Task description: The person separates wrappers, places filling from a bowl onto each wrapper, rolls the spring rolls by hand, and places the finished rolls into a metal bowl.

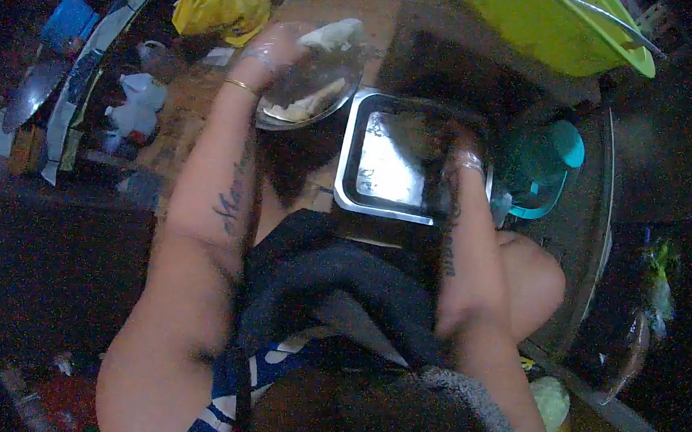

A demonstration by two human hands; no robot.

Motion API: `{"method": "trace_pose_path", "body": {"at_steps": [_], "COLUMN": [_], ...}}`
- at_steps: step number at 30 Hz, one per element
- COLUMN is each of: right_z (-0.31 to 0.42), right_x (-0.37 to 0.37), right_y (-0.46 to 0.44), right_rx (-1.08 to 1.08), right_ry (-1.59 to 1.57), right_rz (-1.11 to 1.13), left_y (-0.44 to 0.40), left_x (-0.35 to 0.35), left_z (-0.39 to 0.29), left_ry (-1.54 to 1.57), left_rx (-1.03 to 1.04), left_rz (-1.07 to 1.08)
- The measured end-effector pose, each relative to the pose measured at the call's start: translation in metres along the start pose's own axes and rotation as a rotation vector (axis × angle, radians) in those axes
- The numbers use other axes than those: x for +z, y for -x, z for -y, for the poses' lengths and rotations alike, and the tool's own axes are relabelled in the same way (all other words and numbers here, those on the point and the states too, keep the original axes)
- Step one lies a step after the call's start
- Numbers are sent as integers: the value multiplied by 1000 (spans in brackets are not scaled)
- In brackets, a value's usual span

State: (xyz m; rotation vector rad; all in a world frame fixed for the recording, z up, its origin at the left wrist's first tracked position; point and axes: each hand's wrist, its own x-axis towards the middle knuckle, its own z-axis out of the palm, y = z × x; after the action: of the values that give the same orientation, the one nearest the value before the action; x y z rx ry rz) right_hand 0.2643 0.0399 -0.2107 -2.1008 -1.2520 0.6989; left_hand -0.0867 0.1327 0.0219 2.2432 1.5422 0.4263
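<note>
A round metal plate [336, 89] with pale, whitish pieces [310, 103] on it lies at the upper middle. My left hand [282, 47], in a thin clear glove, is over its left edge, beside a white piece [336, 34]; its fingers are too blurred to read. To the right is a rectangular metal tray [390, 171] with a shiny bottom. Over the right part of that tray is my right hand [463, 148], also in clear plastic. Its fingers are dark and smeared, and what they may hold cannot be made out.
A large green tub [539, 28] stands at the top right. Right of the tray is a teal container [541, 162]. A yellow bag [220, 3] lies at the upper left, with white containers [138, 102] and a blue object [69, 22] farther left.
</note>
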Motion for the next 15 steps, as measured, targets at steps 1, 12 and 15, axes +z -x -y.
{"method": "trace_pose_path", "body": {"at_steps": [1, 12, 15], "right_z": [0, -43, -41], "right_x": [6, 25, 21], "right_y": [1, -29, -25], "right_rx": [-29, -243, -77], "right_ry": [19, 357, 485], "right_rz": [0, 58, 70], "left_y": [4, -14, -34], "left_x": [1, 92, 103], "left_z": [-4, 53, 70], "left_ry": [-31, -395, -304], "left_rx": [-67, -75, -240], "left_rz": [10, 239, 142]}}
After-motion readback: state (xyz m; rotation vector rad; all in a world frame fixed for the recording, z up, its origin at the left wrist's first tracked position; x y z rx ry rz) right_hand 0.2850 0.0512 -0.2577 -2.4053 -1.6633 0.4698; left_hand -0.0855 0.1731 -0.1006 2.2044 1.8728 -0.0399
